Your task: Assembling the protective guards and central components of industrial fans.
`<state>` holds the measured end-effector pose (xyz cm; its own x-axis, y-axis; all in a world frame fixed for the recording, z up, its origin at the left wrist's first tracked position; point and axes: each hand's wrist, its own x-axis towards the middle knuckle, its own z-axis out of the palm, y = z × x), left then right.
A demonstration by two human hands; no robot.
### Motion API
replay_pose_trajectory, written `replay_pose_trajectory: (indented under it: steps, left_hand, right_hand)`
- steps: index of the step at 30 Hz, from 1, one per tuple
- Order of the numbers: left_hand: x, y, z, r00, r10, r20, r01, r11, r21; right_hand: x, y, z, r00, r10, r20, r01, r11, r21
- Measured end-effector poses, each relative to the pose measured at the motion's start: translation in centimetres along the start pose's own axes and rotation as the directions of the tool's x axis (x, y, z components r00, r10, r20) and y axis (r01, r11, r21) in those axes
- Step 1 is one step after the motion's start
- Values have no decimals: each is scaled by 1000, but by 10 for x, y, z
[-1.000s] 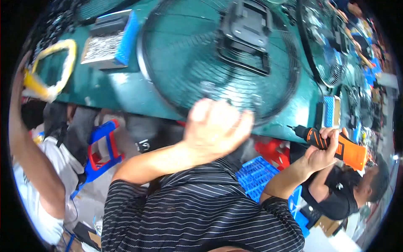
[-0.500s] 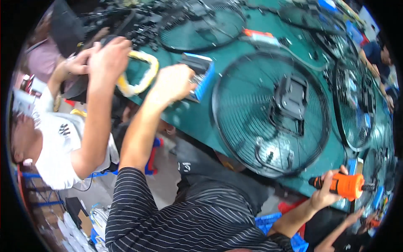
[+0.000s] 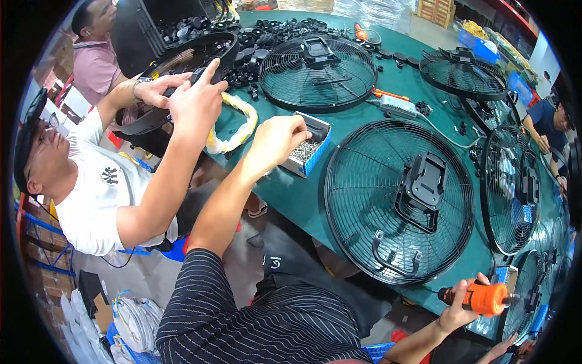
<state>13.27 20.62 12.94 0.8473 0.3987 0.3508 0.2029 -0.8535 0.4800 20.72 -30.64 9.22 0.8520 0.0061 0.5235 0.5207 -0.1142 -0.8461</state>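
My left hand (image 3: 277, 141) is over a small blue-and-white box (image 3: 319, 151) of small metal screws (image 3: 303, 153). Its thumb and fingers are pinched together at the box's edge; whatever lies between them is too small to make out. My right hand (image 3: 459, 309) grips an orange-and-black power screwdriver (image 3: 488, 298), its tip pointing right, near the table's front edge. Between my hands lies a round black fan grille (image 3: 357, 200), with a black bracketed housing (image 3: 424, 182) and a U-shaped black handle (image 3: 388, 262) on it.
More fan grilles (image 3: 285, 85) lie around the green table (image 3: 267, 188). Small black parts (image 3: 273, 33) are heaped at the back. A grey adapter box (image 3: 398, 107) with a cable sits behind the nearest grille. On my left, a co-worker's hands (image 3: 197, 103) work near a yellow-white cable loop (image 3: 245, 124).
The view has tilted up, so the table and far room sit lower and more shows behind. My left hand stays at the screw box; my right still holds the screwdriver.
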Motion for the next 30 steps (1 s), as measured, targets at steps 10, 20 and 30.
replay_pose_trajectory:
  steps: [10,20,30]
  left_hand:
    - [-150,113,63,833,223,506,490,128,-862]
    - [-162,141,93,822,276,499,556,-195,-808]
    - [-162,127,116,867,231,441,459,-29,-888]
  right_hand:
    - [-30,-90,24,968,61,-244,201,398,895]
    - [-32,-108,80,999,-33,3,8,329,944]
    - [-36,-103,77,997,-23,-70,74,345,936]
